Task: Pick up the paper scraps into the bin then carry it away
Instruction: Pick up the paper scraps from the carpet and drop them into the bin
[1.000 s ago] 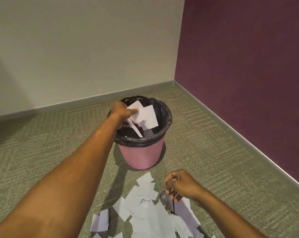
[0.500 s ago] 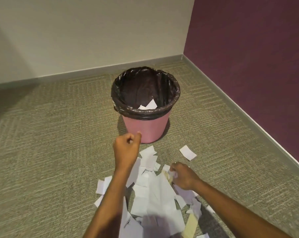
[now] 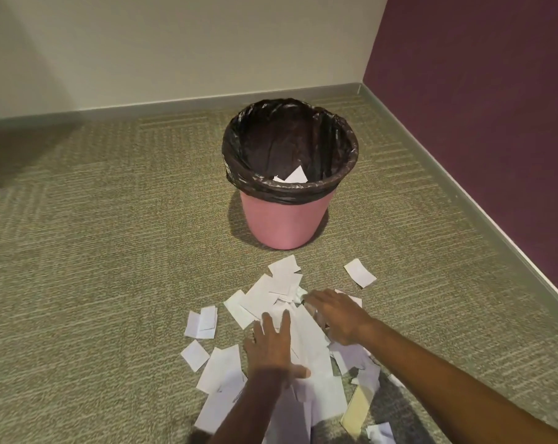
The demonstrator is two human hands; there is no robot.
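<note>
While both hands lie spread on the paper scraps before the bin, left hand and right hand flat, we judge gathering underway; next, bunching a handful.

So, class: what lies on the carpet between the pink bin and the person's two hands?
Head view: white paper scraps, then bare carpet up to the bin.

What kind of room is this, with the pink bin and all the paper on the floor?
Probably an office or meeting room corner, though I can't be sure. The floor is ribbed, hard-wearing carpet, a grey skirting board runs under plain walls, one painted purple, and the pink bin is a small wastepaper kind.
</note>
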